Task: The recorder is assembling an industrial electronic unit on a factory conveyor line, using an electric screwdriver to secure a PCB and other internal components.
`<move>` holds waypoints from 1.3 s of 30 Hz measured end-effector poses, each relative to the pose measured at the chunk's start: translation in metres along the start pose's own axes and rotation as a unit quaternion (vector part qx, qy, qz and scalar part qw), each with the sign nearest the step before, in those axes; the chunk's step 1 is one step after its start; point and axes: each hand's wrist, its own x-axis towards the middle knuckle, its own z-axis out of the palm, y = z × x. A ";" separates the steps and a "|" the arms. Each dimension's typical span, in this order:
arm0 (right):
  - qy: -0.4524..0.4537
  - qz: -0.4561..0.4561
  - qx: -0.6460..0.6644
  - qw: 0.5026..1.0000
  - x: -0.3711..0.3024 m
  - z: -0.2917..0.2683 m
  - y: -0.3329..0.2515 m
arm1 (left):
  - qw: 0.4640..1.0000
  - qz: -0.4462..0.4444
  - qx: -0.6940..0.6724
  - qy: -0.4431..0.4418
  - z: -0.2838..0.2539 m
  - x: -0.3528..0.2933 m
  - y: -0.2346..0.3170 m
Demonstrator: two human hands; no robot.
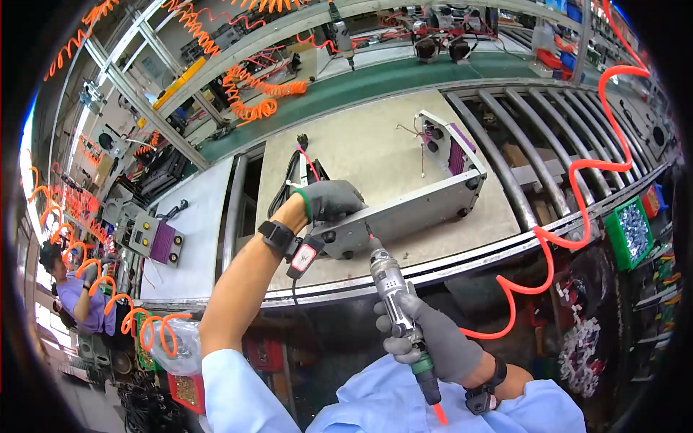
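My left hand (330, 200), in a dark grey glove, is closed over the left end of a grey metal chassis (411, 214). The chassis rests on a pale board, tipped so that a long panel with black feet faces me. At its far right end is a purple panel (458, 153), with loose wires beside it. My right hand (439, 333), also gloved, is wrapped round a silver air screwdriver (390, 280). The bit points at the chassis's near panel; whether it touches cannot be made out. A black power cord (291, 177) lies behind my left hand.
Metal rollers (538, 155) continue the line to the right. An orange coiled air hose (577, 173) hangs across the right side. A green bin of screws (629, 232) stands at the right edge. Left, another purple-sided unit (155, 242) sits on a white board; a person (90, 292) works beyond.
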 end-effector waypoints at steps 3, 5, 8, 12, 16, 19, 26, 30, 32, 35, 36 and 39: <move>0.038 -0.025 -0.125 0.991 0.016 -0.012 0.018 | 0.997 -0.058 -0.059 0.006 0.004 0.005 -0.006; 0.086 -0.059 -0.228 0.968 0.041 -0.034 0.036 | 0.997 -0.056 -0.055 0.021 0.007 0.001 0.002; 0.146 -0.175 -0.397 0.889 0.055 -0.049 0.045 | 0.998 -0.034 -0.014 0.052 0.009 0.007 -0.004; 0.025 -0.058 -0.118 0.991 0.025 -0.013 0.034 | 0.999 -0.030 -0.010 0.018 0.009 0.006 -0.004; 0.053 -0.065 -0.124 0.989 0.031 -0.008 0.042 | 0.998 -0.010 -0.057 0.019 0.011 0.003 -0.008; 0.127 -0.100 -0.324 0.932 0.036 -0.031 0.035 | 0.999 -0.002 -0.036 0.039 0.013 0.006 -0.006; 0.071 -0.057 -0.235 0.968 0.025 -0.025 0.024 | 0.999 -0.018 -0.040 0.013 0.009 -0.001 -0.003; 0.106 -0.068 -0.294 0.947 0.032 -0.033 0.032 | 0.999 -0.009 -0.026 0.033 0.013 0.002 -0.001; 0.109 -0.076 -0.300 0.945 0.032 -0.033 0.031 | 0.998 -0.028 -0.050 0.018 0.011 -0.002 0.008; 0.106 -0.069 -0.296 0.947 0.031 -0.030 0.030 | 0.998 -0.030 -0.042 0.019 0.012 -0.001 -0.002; 0.110 -0.067 -0.298 0.946 0.030 -0.031 0.030 | 0.998 -0.030 -0.043 0.019 0.012 -0.001 0.000; 0.118 -0.064 -0.303 0.943 0.028 -0.031 0.028 | 0.996 -0.046 -0.073 0.008 0.011 0.000 0.003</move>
